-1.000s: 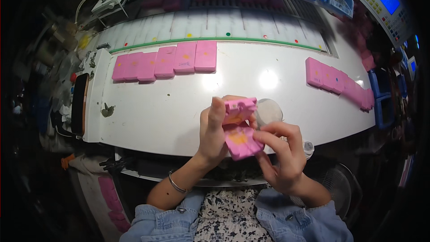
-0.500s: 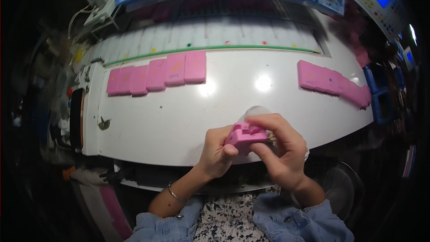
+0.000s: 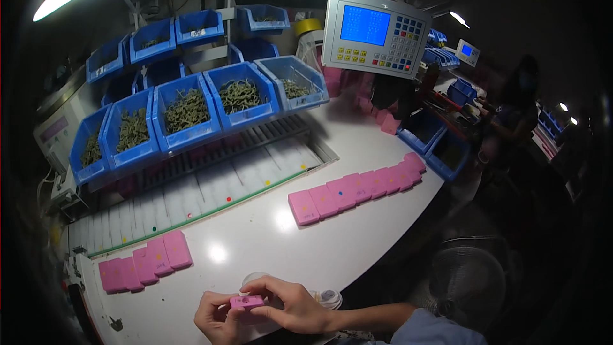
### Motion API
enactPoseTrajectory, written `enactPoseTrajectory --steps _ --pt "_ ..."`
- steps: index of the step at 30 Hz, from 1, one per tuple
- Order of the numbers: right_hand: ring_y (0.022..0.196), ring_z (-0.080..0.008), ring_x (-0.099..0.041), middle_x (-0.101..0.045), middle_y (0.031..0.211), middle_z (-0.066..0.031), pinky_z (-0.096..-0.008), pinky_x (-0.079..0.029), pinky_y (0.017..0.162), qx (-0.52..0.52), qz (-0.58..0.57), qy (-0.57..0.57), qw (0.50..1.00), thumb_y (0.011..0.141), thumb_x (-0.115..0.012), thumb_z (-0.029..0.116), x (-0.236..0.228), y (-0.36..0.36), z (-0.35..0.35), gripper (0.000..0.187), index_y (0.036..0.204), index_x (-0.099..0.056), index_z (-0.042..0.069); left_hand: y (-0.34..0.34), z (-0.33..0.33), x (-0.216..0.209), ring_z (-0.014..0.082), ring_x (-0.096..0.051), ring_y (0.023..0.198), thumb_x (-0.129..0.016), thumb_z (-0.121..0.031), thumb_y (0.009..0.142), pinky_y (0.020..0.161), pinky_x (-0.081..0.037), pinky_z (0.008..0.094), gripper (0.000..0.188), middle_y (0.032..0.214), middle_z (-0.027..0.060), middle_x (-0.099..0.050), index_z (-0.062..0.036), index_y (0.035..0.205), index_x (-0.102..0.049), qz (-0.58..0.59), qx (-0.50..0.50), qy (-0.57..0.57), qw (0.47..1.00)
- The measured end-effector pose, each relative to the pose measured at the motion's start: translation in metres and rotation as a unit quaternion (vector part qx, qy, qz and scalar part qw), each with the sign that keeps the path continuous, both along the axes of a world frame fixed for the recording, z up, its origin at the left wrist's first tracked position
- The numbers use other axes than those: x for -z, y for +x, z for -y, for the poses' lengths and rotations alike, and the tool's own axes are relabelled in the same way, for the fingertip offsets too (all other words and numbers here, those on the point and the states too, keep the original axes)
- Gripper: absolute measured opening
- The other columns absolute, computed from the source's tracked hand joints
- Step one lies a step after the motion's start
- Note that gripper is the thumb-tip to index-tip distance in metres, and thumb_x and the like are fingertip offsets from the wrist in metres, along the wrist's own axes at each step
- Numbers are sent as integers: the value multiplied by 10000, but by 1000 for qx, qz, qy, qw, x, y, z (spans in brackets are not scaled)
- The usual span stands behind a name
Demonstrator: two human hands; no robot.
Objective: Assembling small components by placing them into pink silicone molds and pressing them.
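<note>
Both my hands hold a small pink box [image 3: 246, 302] at the near edge of the white table [image 3: 268, 243]. My left hand [image 3: 216, 316] grips its left end from below. My right hand [image 3: 290, 303] pinches its right end, fingers arched over the top. The box looks closed and lies roughly flat between the hands. A clear round dish [image 3: 254, 278] lies just behind my hands, partly hidden by them.
A row of pink boxes [image 3: 354, 186] runs along the table's right edge; another row of pink boxes [image 3: 143, 262] lies at the left. Blue bins [image 3: 185, 112] of dark green parts stand behind. A control panel with a blue screen [image 3: 377, 32] hangs at the back. A floor fan [image 3: 469, 278] sits at lower right.
The view has swung up and to the right, showing bins and panel. The pink box, open a second ago, is now closed between my hands, which sit lower in the picture.
</note>
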State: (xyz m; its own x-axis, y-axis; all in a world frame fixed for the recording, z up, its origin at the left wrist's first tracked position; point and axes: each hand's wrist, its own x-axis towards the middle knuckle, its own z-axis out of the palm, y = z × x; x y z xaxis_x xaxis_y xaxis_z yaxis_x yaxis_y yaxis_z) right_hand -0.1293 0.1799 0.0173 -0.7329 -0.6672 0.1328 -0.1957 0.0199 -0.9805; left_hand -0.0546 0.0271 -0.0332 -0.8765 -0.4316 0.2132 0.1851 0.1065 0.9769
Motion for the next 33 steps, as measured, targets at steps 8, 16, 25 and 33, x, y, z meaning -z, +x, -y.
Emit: enactPoseTrajectory --steps 8,16,25,33 --pt "955 -135 -569 -591 1016 -87 -274 -471 790 17 115 -6 993 850 -594 62 11 -11 -21 367 1194 -471 28 -14 -23 -31 265 -579 700 -705 -45 721 650 -461 338 209 779 133 -603 11 891 -597 -71 -49 -316 945" --pt "773 -228 -617 -634 908 -101 -285 -498 691 49 83 -76 992 776 -693 159 4 -17 -27 327 1047 -568 26 -19 -20 -26 121 -565 755 -684 -26 770 692 -462 256 207 829 52 -600 25 942 -580 42 70 76 994" --pt "882 -151 -577 -609 983 -108 -277 -469 781 2 3 -3 1000 825 -624 98 -21 -49 -41 319 1113 -533 -6 -33 -30 -31 130 -573 815 -561 -130 893 732 -471 254 237 956 76 -604 36 1063 -564 155 142 125 970" --pt "1011 -345 -532 -554 1160 -175 -397 -431 867 459 -549 148 682 754 -596 31 -96 -270 -170 171 922 -571 8 -27 10 3 265 -611 844 -352 -370 961 662 -554 405 467 1053 182 -587 0 1233 -433 140 163 541 813"
